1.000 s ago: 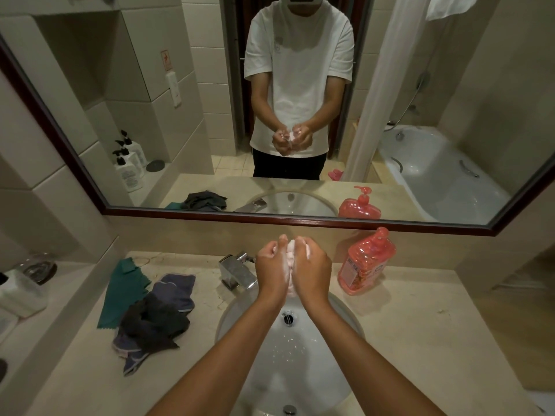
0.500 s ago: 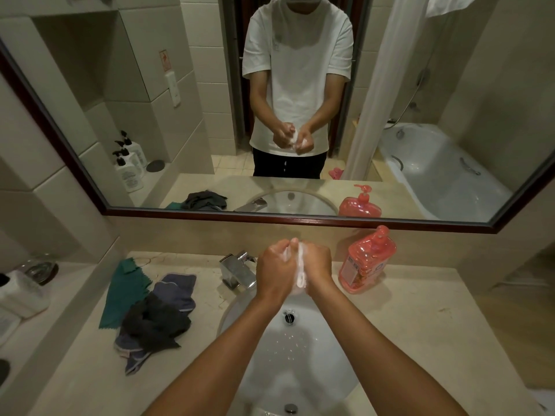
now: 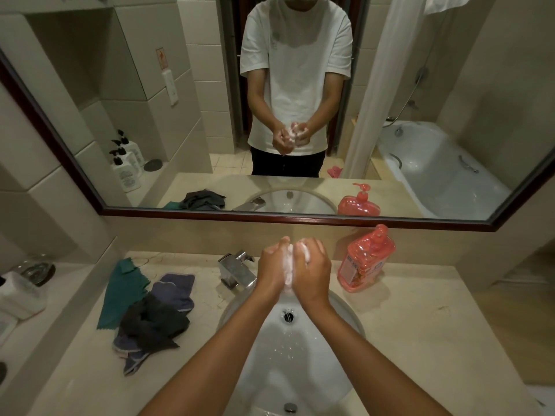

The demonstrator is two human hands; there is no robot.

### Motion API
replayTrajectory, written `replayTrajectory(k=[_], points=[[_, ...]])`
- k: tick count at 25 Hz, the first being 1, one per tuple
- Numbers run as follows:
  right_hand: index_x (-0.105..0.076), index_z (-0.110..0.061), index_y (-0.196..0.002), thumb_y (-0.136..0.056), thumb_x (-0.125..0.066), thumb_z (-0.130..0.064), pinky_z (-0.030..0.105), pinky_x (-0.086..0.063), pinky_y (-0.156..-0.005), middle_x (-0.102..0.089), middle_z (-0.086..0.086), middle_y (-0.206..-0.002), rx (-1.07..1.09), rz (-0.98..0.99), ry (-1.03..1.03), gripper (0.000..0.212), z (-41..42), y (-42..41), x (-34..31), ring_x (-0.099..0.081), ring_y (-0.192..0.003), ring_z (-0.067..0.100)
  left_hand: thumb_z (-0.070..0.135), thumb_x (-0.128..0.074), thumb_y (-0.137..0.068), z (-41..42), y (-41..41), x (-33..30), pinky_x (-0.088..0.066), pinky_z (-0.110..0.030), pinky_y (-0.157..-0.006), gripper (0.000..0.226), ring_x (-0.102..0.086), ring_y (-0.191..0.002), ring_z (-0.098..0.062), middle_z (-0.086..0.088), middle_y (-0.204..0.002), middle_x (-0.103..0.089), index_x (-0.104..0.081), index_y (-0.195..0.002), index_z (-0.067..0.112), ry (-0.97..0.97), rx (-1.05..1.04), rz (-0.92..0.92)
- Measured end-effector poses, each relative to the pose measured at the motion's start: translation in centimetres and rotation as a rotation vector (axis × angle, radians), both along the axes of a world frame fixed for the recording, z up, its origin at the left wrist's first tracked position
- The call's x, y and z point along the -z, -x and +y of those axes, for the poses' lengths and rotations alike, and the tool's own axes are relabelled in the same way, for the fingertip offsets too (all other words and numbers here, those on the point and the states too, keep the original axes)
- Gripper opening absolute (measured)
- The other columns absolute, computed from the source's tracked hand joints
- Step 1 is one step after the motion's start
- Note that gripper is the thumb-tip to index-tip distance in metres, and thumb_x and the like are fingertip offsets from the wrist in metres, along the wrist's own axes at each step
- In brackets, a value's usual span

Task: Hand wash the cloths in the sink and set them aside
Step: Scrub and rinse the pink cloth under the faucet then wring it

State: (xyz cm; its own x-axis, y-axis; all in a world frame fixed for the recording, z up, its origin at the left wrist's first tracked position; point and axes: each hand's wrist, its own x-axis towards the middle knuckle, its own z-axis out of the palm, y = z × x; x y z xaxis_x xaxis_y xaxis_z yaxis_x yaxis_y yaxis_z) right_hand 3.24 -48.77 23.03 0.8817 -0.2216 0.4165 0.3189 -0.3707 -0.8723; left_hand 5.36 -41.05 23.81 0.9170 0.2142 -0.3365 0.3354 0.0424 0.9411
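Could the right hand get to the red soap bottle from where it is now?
Probably yes. The red soap bottle stands upright on the counter just beside the right hand with nothing between them, but that hand is busy holding a soapy white cloth against the left hand.

Half a second ago we had our left hand point(image 3: 274, 267) pushed ahead over the right hand point(image 3: 312, 270); now we have drawn them level, side by side, with the soapy white cloth point(image 3: 289, 265) bunched between the palms.

A bathroom: basin point(image 3: 345, 313) under a wide mirror point(image 3: 210, 115) (reflecting a bathtub point(image 3: 435, 172)), tiled walls.
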Motion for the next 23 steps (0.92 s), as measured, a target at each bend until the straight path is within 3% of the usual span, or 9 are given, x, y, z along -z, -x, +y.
replayTrajectory(k=[5, 10, 12, 14, 18, 20, 23], points=[[-0.04, -0.019, -0.058, -0.094, -0.051, -0.02, 0.028, -0.029, -0.051, -0.037, -0.008, -0.052, 0.104, 0.143, -0.147, 0.038, 0.0, -1.7, -0.5, -0.032, -0.051, 0.007, 0.026, -0.044, -0.103, -0.3, 0.3, -0.5, -0.032, -0.034, -0.057, 0.046, -0.039, -0.051, -0.018, 0.006, -0.051, -0.044, -0.042, -0.058, 0.017, -0.265, -0.04, -0.218], [-0.045, -0.014, -0.057, -0.088, -0.053, -0.012, 0.033, -0.031, -0.058, -0.044, 0.001, -0.054, 0.13, 0.677, -0.432, 0.032, -0.2, -3.4, -1.1, -0.039, -0.056, 0.02, 0.018, -0.048, -0.098, -0.2, 1.2, -0.6, -0.033, -0.035, -0.052, 0.045, -0.049, -0.054, -0.023, -0.002, -0.052, -0.052, -0.046, -0.053, 0.015, -0.547, -0.047, -0.306], [-0.047, -0.015, -0.06, -0.091, -0.053, -0.013, 0.032, -0.032, -0.057, -0.046, -0.002, -0.055, 0.124, 0.611, -0.452, 0.031, 0.1, -3.0, -1.0, -0.04, -0.055, 0.018, 0.024, -0.046, -0.097, -0.1, 1.3, -0.7, -0.031, -0.034, -0.051, 0.045, -0.046, -0.052, -0.024, 0.0, -0.051, -0.049, -0.046, -0.052, 0.016, -0.527, -0.054, -0.301], [-0.047, -0.021, -0.065, -0.098, -0.051, -0.02, 0.03, -0.037, -0.056, -0.048, -0.01, -0.057, 0.124, 0.371, -0.433, 0.033, 0.7, -1.2, -0.6, -0.043, -0.056, 0.011, 0.033, -0.044, -0.093, 0.0, 1.0, -1.3, -0.028, -0.033, -0.051, 0.045, -0.035, -0.048, -0.019, 0.004, -0.046, -0.04, -0.04, -0.05, 0.018, -0.481, -0.035, -0.31], [-0.049, -0.031, -0.091, -0.098, -0.042, -0.046, 0.016, -0.043, -0.074, -0.054, -0.006, -0.092, 0.058, 0.142, -0.306, 0.018, 2.0, 2.6, 1.3, -0.053, -0.086, 0.003, 0.036, -0.049, -0.093, 0.8, -0.3, -1.4, -0.034, -0.031, -0.055, 0.044, -0.042, -0.047, -0.018, 0.002, -0.048, -0.048, -0.049, -0.052, 0.018, -0.347, -0.042, -0.112], [-0.049, -0.024, -0.09, -0.099, -0.044, -0.04, 0.017, -0.039, -0.072, -0.05, -0.007, -0.091, 0.06, 0.107, -0.199, 0.019, 1.9, 2.3, 1.7, -0.05, -0.084, -0.001, 0.032, -0.052, -0.095, 0.8, -0.2, -0.9, -0.035, -0.03, -0.057, 0.041, -0.046, -0.051, -0.019, -0.003, -0.054, -0.054, -0.055, -0.058, 0.016, -0.257, -0.033, -0.009], [-0.049, -0.02, -0.074, -0.1, -0.052, -0.018, 0.032, -0.039, -0.063, -0.052, -0.005, -0.07, 0.08, 0.141, -0.151, 0.027, 0.8, 0.3, 0.5, -0.048, -0.065, 0.009, 0.028, -0.051, -0.1, 0.4, 0.8, -0.5, -0.032, -0.03, -0.052, 0.049, -0.042, -0.047, -0.013, 0.005, -0.049, -0.049, -0.051, -0.052, 0.02, -0.304, -0.007, -0.152]])
